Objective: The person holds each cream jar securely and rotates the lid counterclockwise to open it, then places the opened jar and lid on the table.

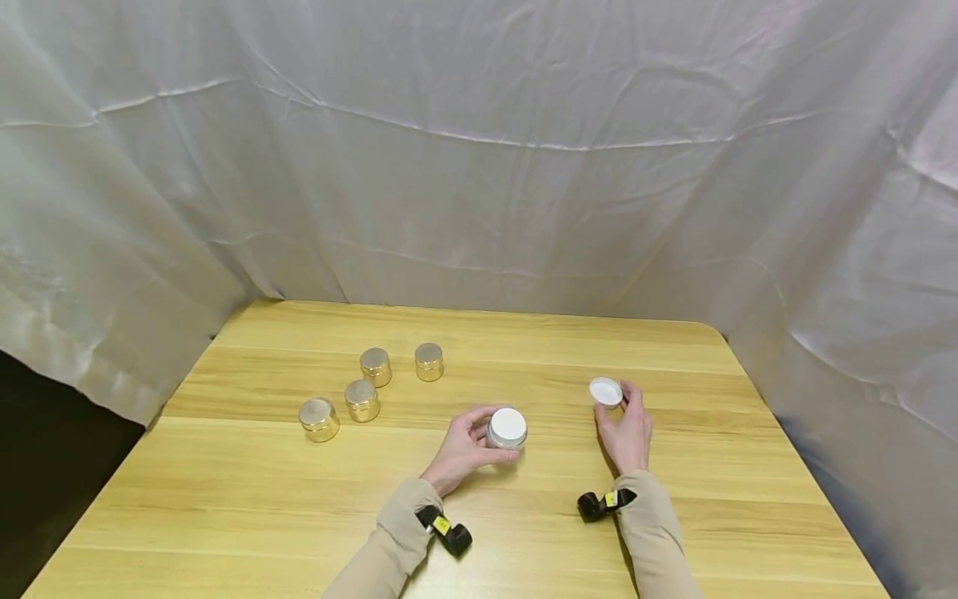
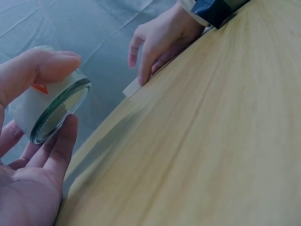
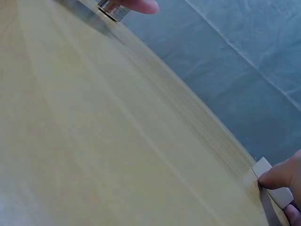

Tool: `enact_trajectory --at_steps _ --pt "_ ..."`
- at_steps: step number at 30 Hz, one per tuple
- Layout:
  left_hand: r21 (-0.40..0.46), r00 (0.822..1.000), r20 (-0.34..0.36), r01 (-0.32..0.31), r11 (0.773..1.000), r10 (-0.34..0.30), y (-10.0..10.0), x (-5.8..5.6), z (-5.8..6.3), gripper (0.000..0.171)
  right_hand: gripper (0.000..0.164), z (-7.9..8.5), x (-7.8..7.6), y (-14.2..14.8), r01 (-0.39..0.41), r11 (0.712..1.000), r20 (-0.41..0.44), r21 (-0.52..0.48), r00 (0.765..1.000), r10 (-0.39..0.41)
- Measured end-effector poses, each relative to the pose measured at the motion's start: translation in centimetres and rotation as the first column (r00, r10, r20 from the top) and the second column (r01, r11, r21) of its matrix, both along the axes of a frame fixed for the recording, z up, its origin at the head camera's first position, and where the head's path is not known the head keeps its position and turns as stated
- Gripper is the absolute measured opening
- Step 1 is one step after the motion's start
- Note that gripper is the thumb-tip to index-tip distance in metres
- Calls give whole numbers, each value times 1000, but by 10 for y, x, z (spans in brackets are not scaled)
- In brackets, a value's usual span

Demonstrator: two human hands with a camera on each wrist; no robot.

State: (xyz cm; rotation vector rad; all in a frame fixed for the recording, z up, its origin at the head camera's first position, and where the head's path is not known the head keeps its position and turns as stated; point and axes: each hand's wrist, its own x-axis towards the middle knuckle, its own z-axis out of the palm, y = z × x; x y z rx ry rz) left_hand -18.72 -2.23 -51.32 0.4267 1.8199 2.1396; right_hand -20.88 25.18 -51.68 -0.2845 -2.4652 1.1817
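Observation:
My left hand (image 1: 460, 453) grips a small glass jar (image 1: 508, 428) just above the table, thumb on one side and fingers on the other. Seen from the head view, the jar's top is a flat white disc; I cannot tell if it is a liner or the contents. The left wrist view shows the jar's thick clear base (image 2: 61, 113) tilted off the wood and part of an orange mark on its side. To the right, my right hand (image 1: 629, 433) pinches a round white lid (image 1: 605, 392) by its rim. The lid lies on the table, hollow side up.
Several gold lidded jars stand at the table's left, among them a front one (image 1: 319, 419) and a back one (image 1: 429, 362). The wooden table (image 1: 524, 532) ends at a grey curtain (image 1: 479, 191) at the back and sides.

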Motion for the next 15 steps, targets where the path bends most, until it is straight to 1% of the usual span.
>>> enact_trajectory --at_steps 5,11,13,15 --pt "-8 1000 -5 -18 1000 18 1 1 1 72 53 -1 -2 0 29 1000 -13 -1 999 -29" --pt "-22 999 -28 -43 999 43 2 0 -1 69 51 1 -2 0 55 998 -19 -13 998 -55" --pt "-31 998 -38 -50 998 49 2 0 -2 68 50 1 -3 0 63 998 -21 -24 998 -64" --pt "-44 996 -63 -59 997 56 3 0 -3 68 48 0 -3 0 71 997 -30 -37 997 -72"
